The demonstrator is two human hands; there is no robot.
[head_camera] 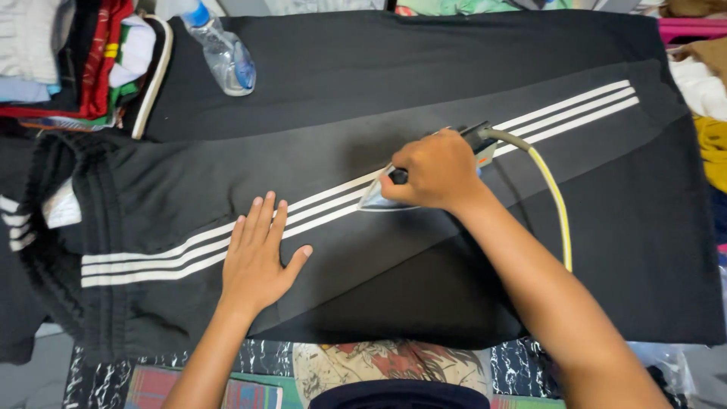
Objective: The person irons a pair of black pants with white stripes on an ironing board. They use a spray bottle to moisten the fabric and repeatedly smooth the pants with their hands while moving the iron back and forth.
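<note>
**Iron on striped track pants**

A patterned cloth [363, 363] with marbled and printed patches is seen at the near edge, under the work. Black track pants [379, 265], of smooth matte knit, are spread flat across a black padded surface [424, 53]. Three white stripes [182, 254] are run along the leg, from lower left to upper right; the ribbed waistband [91, 250] is bunched at the left. The left hand [257, 257] is laid flat, fingers spread wide, on the stripes. The right hand [435, 170] is closed around the handle of an electric iron [382, 195], whose pointed metal soleplate is aimed left along the stripes. A yellowish cord [556, 204] trails right. Farther off, a clear plastic water bottle [223, 53] lies beside folded clothes [68, 53].
</note>
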